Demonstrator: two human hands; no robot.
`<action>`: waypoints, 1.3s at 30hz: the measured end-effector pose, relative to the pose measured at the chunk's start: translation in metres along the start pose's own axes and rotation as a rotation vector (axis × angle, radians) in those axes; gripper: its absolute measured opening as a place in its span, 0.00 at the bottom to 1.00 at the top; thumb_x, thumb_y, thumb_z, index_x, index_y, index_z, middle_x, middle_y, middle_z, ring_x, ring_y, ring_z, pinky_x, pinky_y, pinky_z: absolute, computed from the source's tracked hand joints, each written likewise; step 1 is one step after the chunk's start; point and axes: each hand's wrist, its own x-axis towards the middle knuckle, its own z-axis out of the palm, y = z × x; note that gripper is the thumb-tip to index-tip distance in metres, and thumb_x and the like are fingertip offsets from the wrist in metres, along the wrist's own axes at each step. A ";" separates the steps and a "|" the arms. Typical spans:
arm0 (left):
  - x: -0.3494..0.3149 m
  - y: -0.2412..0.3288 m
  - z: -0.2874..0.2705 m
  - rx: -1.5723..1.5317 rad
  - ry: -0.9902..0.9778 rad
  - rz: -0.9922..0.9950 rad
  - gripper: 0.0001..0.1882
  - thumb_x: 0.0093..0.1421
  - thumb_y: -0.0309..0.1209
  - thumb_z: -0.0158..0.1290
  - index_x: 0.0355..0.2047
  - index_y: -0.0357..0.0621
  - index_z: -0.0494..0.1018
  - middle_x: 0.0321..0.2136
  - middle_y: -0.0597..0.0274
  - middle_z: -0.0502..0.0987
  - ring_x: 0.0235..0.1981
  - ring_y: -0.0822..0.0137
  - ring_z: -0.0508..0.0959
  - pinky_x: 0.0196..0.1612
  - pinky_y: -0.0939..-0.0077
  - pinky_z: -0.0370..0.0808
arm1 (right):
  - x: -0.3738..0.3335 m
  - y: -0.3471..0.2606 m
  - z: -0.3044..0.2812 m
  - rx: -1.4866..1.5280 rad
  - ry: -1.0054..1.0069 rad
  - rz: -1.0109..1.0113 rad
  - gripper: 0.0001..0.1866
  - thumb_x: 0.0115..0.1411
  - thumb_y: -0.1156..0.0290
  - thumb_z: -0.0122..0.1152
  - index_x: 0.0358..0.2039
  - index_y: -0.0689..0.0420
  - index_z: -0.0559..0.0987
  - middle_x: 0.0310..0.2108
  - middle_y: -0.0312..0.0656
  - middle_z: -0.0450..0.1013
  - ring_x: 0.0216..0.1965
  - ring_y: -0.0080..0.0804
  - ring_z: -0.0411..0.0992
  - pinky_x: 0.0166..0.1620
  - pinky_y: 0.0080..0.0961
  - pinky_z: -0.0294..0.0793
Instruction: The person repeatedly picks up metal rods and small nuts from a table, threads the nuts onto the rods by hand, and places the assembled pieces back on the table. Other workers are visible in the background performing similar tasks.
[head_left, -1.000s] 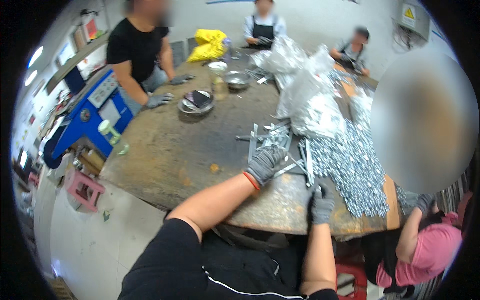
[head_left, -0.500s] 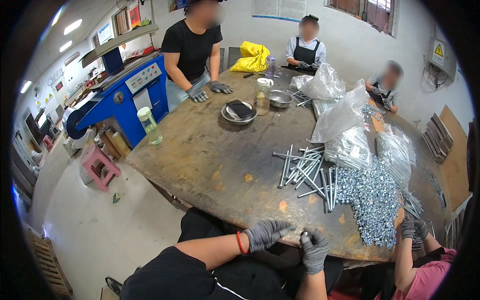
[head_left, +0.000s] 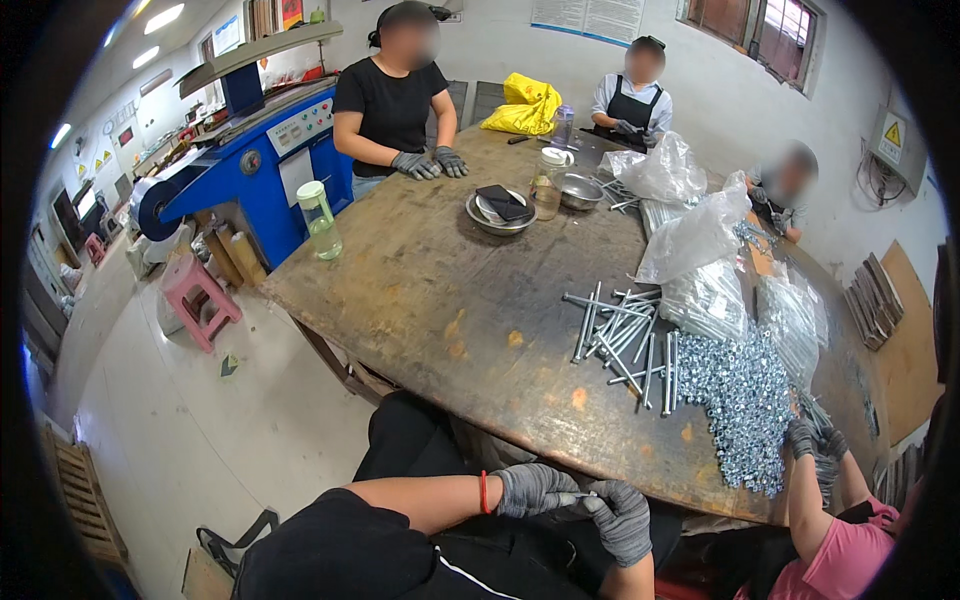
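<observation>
My gloved left hand point(head_left: 537, 490) and gloved right hand point(head_left: 620, 522) meet just off the table's near edge, fingertips together. The left fingers are closed on a thin silvery bolt point(head_left: 582, 494), its end showing between the hands; most of it is hidden. Against that end my right fingers pinch a small shiny piece that looks like a nut, largely covered by the glove. On the table beyond lie loose long bolts point(head_left: 630, 340), with a heap of silvery nuts point(head_left: 745, 405) to their right.
Clear plastic bags point(head_left: 705, 300) of hardware lie behind the heap on the table point(head_left: 400, 290). A co-worker's gloved hands point(head_left: 815, 440) work at the right edge. Metal bowls point(head_left: 497, 222) and bottles point(head_left: 319, 225) stand farther back; a pink stool point(head_left: 198, 295) is at left.
My hands have come together from slightly apart, and the left fingers have curled in. The view has shifted slightly. The standing co-worker's hands have drawn closer together.
</observation>
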 end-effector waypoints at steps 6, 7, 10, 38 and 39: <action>-0.006 0.003 0.010 -0.147 0.032 0.048 0.14 0.64 0.38 0.45 0.39 0.40 0.72 0.30 0.60 0.76 0.34 0.66 0.74 0.42 0.73 0.70 | -0.001 -0.009 0.000 -0.123 0.070 -0.232 0.12 0.54 0.61 0.63 0.28 0.58 0.77 0.24 0.42 0.74 0.27 0.36 0.73 0.33 0.28 0.71; -0.008 0.004 0.007 -0.175 -0.024 0.054 0.14 0.64 0.38 0.45 0.39 0.40 0.72 0.29 0.61 0.75 0.33 0.67 0.73 0.42 0.73 0.70 | -0.002 -0.013 0.000 -0.119 0.083 -0.273 0.12 0.54 0.61 0.63 0.28 0.58 0.77 0.23 0.42 0.74 0.27 0.37 0.73 0.33 0.28 0.71; -0.012 0.007 0.001 -0.228 -0.099 0.061 0.14 0.64 0.39 0.46 0.37 0.40 0.72 0.27 0.62 0.74 0.32 0.68 0.72 0.41 0.74 0.69 | -0.008 -0.019 -0.003 -0.043 0.029 -0.136 0.10 0.54 0.63 0.61 0.29 0.56 0.77 0.26 0.44 0.73 0.29 0.44 0.72 0.34 0.32 0.71; -0.026 -0.022 0.028 -1.471 -0.872 -0.091 0.17 0.58 0.40 0.54 0.35 0.37 0.70 0.11 0.66 0.63 0.07 0.78 0.58 0.08 0.86 0.53 | -0.008 -0.050 -0.007 0.259 -0.197 -0.252 0.12 0.51 0.62 0.66 0.29 0.58 0.79 0.24 0.41 0.74 0.27 0.36 0.73 0.33 0.26 0.72; -0.022 -0.025 0.034 -1.553 -1.019 -0.062 0.18 0.57 0.39 0.55 0.36 0.33 0.69 0.09 0.61 0.64 0.05 0.77 0.58 0.06 0.85 0.54 | -0.007 -0.053 -0.009 0.257 -0.238 -0.283 0.12 0.50 0.63 0.66 0.29 0.58 0.80 0.25 0.41 0.75 0.28 0.35 0.74 0.34 0.26 0.73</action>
